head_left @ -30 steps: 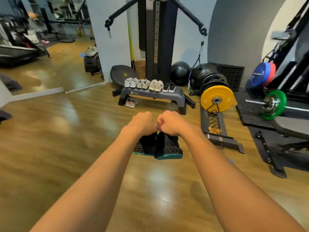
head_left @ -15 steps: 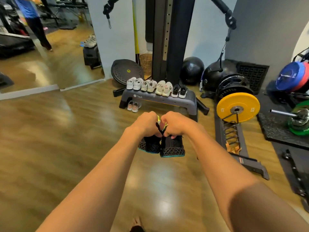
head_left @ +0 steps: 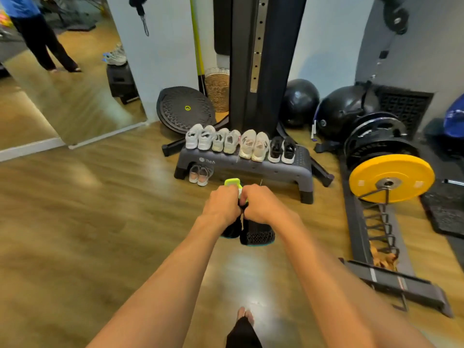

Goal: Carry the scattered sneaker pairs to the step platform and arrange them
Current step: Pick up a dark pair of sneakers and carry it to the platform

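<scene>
As the person faces the low grey plastic step platform (head_left: 251, 169), both hands are clenched on a black knit sneaker pair with teal soles and lime-green tongues (head_left: 257, 234). The left hand (head_left: 222, 205) and right hand (head_left: 262, 204) each grip one shoe near its top, knuckles touching, so the pair hangs in the air just in front of the platform. Four light sneaker pairs (head_left: 247, 145) already fill most of the platform's top, and a small pinkish pair (head_left: 199, 174) sits under its left end. The only bare stretch I can see is at the platform's right end, beside the black-and-white pair (head_left: 282, 150), and it looks tight. Set down carelessly, the black shoes could shove that neighbour or overhang the platform's right edge and tip off. Hanging heel-down, one could also slip from the grip.
</scene>
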A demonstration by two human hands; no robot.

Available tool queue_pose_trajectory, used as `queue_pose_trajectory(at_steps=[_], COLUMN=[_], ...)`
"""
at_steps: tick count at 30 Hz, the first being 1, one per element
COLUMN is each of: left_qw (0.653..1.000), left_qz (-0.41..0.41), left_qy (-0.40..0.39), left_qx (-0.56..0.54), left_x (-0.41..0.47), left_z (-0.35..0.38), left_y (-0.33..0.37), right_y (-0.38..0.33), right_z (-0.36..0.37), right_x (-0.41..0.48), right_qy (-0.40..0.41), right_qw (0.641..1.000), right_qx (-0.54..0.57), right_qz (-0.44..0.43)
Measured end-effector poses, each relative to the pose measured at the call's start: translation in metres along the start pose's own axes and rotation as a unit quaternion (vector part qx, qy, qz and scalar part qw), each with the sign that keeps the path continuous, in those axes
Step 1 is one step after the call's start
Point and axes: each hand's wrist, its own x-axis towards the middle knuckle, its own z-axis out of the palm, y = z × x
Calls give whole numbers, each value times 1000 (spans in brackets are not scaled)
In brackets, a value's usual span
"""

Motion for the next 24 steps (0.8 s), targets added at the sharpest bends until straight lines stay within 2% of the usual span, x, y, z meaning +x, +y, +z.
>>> queue_pose_trajectory(at_steps=[5,11,24], left_qw=[999,999,989], left_qz=[-34,-25,-33], left_qy=[-32,-47,-143], left_qx=[14,8,8], left_x=[115,252,496], left_z=[9,24,95], left_y=[-36,-86,-234], right_y=[18,30,45], right_z=[8,28,122], right_x=[127,270,531], right_qy=[-21,-14,1], right_qw=[1000,1000,995], right_qx=[22,11,45], right_qz=[-1,22,84])
